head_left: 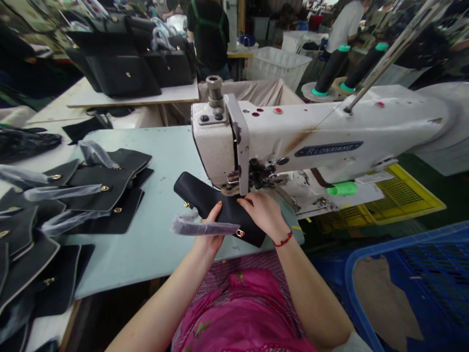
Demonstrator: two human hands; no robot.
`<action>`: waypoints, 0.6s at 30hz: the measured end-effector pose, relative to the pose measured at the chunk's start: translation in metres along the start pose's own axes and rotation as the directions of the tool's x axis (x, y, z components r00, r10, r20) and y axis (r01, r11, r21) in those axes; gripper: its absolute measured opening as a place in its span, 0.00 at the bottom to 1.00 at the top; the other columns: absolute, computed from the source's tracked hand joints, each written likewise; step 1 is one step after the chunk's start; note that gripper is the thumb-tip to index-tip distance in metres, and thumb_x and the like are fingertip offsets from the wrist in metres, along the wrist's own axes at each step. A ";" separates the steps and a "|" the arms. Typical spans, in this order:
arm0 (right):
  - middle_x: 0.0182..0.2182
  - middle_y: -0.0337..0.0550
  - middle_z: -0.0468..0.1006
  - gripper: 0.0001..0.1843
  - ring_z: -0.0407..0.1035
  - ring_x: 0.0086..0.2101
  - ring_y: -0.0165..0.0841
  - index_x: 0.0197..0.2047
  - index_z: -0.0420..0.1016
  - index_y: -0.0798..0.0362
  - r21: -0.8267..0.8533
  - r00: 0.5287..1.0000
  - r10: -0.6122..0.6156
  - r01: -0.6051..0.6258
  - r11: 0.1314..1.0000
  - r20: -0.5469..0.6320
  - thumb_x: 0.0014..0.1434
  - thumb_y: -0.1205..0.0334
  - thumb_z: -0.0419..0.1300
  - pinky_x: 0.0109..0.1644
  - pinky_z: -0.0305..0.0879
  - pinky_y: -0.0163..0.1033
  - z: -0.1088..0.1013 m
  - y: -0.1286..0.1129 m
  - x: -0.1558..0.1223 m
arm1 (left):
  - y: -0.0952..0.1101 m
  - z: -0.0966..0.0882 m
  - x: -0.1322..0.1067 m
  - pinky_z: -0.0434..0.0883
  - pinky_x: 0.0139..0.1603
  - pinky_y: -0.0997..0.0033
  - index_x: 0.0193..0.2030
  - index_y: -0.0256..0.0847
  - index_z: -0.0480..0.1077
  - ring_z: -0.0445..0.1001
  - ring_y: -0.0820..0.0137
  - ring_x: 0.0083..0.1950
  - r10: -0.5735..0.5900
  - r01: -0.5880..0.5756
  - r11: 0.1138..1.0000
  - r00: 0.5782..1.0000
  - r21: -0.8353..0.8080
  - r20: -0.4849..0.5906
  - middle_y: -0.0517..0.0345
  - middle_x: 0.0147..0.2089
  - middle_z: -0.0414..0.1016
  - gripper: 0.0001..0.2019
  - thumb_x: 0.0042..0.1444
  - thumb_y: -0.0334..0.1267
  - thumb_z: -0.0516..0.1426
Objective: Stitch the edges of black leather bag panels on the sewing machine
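A black handbag panel lies at a slant beneath the head of a white sewing machine. It carries gold ring fittings and a handle wrapped in clear plastic. My left hand grips the panel by its near side, thumb on top and fingers underneath. Close to the presser foot, my right hand is closed at the panel's far edge, its fingertips pinching there. The needle and the edge under the machine head are hidden.
Stacked black bag panels with wrapped handles cover the table's left. Finished-looking black bags stand on a board behind. A blue crate and a yellow crate sit at right. Thread cones rise behind the machine. Other people work farther back.
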State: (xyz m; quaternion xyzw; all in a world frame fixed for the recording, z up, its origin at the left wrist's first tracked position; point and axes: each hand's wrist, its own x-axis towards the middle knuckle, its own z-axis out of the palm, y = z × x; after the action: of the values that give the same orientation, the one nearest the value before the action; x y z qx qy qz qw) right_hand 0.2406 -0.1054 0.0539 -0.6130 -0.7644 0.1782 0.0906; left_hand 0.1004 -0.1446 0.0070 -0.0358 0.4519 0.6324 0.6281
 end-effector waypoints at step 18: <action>0.36 0.46 0.82 0.18 0.75 0.38 0.34 0.38 0.80 0.51 0.004 0.999 -0.035 0.034 0.999 0.026 0.68 0.51 0.53 0.34 0.55 0.34 0.004 0.007 0.000 | -0.011 -0.002 0.004 0.76 0.53 0.59 0.44 0.29 0.77 0.82 0.62 0.40 0.040 -0.034 0.994 0.997 -0.108 0.059 0.47 0.41 0.83 0.11 0.54 0.23 0.60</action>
State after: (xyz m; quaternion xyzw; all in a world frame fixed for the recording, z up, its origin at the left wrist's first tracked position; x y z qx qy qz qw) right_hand 0.2456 -0.1044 0.0479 -0.5971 -0.7756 0.1862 0.0847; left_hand 0.1071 -0.1451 -0.0023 -0.0418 0.3986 0.6680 0.6270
